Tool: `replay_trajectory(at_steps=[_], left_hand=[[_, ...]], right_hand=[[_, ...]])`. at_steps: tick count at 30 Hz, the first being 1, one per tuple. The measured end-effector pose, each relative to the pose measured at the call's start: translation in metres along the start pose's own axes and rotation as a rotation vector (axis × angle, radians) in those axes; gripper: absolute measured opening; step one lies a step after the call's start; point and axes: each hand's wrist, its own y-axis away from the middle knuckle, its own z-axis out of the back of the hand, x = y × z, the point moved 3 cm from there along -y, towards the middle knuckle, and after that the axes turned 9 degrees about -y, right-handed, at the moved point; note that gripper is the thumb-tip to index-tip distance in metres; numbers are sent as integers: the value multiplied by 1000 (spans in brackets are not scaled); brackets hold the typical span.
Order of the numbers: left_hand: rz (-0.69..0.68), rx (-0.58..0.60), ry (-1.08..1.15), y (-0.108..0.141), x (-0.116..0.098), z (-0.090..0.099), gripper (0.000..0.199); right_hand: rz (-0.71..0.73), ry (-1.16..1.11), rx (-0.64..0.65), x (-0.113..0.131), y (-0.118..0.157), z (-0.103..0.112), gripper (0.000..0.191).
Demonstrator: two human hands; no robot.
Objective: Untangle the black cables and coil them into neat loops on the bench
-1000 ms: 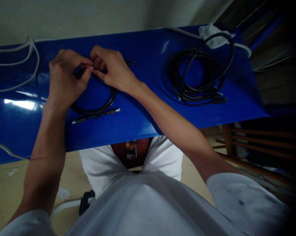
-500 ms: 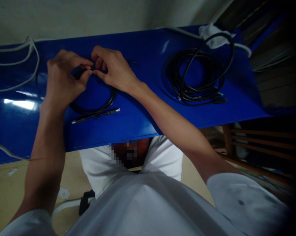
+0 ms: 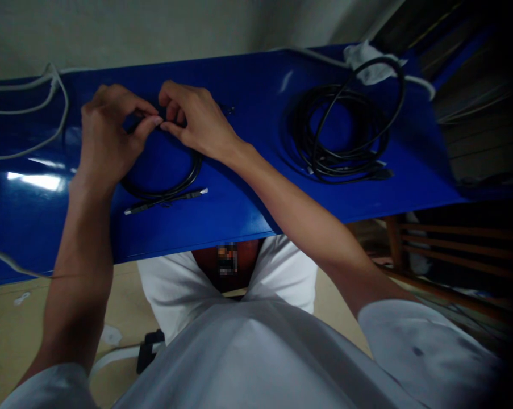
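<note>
My left hand and my right hand meet at the far side of a small coiled black cable on the blue table. Thumb and finger of each hand are pinched together, fingertips nearly touching. Whatever lies between them is too small and dark to make out. The hands cover the far part of the coil. Its near part curves below them, where two plugs with pale tips show, a left plug and a right plug. Another dark cable end pokes out just beyond my right hand.
A larger coil of black cable lies on the right of the blue table, one loop standing up. Behind it is a crumpled white wrapper. White cables run along the left side. A wall borders the table's far edge.
My left thumb has shifted slightly right, towards my right fingertips, and its index finger has drawn back a little. My right hand and the coils look the same.
</note>
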Motion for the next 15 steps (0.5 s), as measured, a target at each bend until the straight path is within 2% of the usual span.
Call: replay_trajectory(at_steps=[5,7,11,15], left_hand=[[-21,25,-39,1,7,-6,21],[-18,32,-36,1,10,-9,17],[5,29,-14,2,14,-11,13],[59,28,-14,1,22,-8,13]], right_hand=[[-143,61,88,8,5,5,39],[-154,75,109,9,6,5,30],[-41,120,77,9,5,3,17],[75,164,6,17,4,6,24]])
